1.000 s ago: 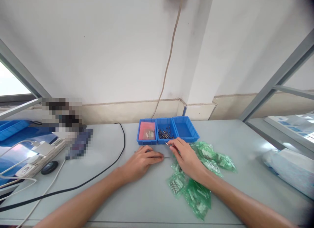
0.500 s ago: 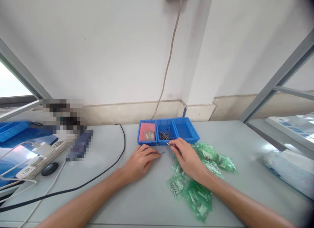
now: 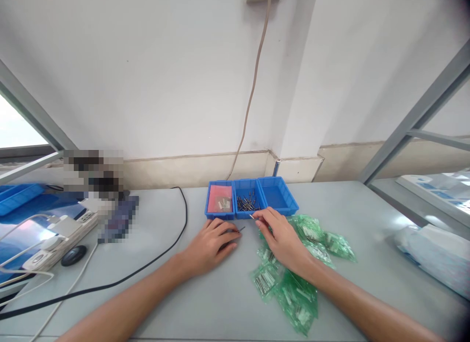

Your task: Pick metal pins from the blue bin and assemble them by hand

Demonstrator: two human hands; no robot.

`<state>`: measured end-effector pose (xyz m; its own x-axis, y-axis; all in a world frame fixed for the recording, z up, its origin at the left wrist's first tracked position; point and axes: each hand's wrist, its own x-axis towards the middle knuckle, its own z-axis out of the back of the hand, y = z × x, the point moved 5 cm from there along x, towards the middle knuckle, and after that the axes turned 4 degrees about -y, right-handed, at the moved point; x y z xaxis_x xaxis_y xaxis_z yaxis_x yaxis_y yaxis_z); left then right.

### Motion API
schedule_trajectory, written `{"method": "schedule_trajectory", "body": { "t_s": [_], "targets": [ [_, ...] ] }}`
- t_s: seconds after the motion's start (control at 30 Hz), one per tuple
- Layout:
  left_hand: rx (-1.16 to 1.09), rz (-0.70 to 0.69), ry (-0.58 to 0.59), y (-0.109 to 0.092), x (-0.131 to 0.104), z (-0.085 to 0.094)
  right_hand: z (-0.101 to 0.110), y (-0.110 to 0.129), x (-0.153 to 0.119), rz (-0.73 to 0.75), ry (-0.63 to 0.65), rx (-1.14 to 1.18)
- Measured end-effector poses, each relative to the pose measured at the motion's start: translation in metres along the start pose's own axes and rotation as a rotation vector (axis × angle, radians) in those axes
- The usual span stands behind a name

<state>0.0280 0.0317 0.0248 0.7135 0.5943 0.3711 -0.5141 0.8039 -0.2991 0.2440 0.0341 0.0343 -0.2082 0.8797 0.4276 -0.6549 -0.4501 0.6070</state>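
My left hand (image 3: 211, 245) rests on the grey table in front of the left blue bin (image 3: 220, 215), with a thin metal pin (image 3: 241, 229) at its fingertips. My right hand (image 3: 277, 234) pinches another small metal pin (image 3: 251, 216) near the front of the middle blue bin (image 3: 247, 215). That bin holds several dark metal pins (image 3: 248, 203). Pink material (image 3: 219, 192) and a small clear bag lie in the left bin. The right blue bin (image 3: 279, 195) shows a bare bottom. Green plastic bags of metal parts (image 3: 296, 300) lie beneath and around my right forearm.
On the left are a black cable (image 3: 147, 264), a computer mouse (image 3: 74, 255), a power strip (image 3: 47, 254) and another blue tray (image 3: 22, 197). A plastic-wrapped bundle (image 3: 436, 256) lies at right. A wall stands behind the bins.
My left thumb has moved down, away from the index finger, and the pin by that hand has tilted slightly. My right hand has hardly moved.
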Motion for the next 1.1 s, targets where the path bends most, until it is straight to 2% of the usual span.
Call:
{"method": "schedule_trajectory", "body": {
  "t_s": [0.2, 0.37, 0.63, 0.8, 0.93, 1.1],
  "targets": [
    [-0.011, 0.007, -0.017, 0.002, 0.000, 0.000, 0.002, 0.001, 0.000, -0.054, -0.016, 0.258],
    [-0.023, 0.016, -0.026, 0.002, 0.000, 0.000, 0.003, -0.001, 0.001, -0.191, 0.020, 0.531],
    [-0.032, 0.016, -0.030, 0.003, 0.000, -0.001, -0.001, -0.013, 0.006, -0.330, -0.008, 0.796],
    [-0.028, 0.019, -0.026, 0.002, -0.001, 0.000, -0.002, -0.010, 0.004, -0.403, 0.032, 0.980],
    [-0.031, 0.020, -0.015, 0.002, 0.000, 0.000, -0.002, -0.005, 0.003, -0.431, 0.053, 1.055],
    [-0.027, 0.026, 0.000, 0.002, 0.000, 0.000, -0.005, -0.003, 0.003, -0.415, 0.048, 1.020]
  ]
}}
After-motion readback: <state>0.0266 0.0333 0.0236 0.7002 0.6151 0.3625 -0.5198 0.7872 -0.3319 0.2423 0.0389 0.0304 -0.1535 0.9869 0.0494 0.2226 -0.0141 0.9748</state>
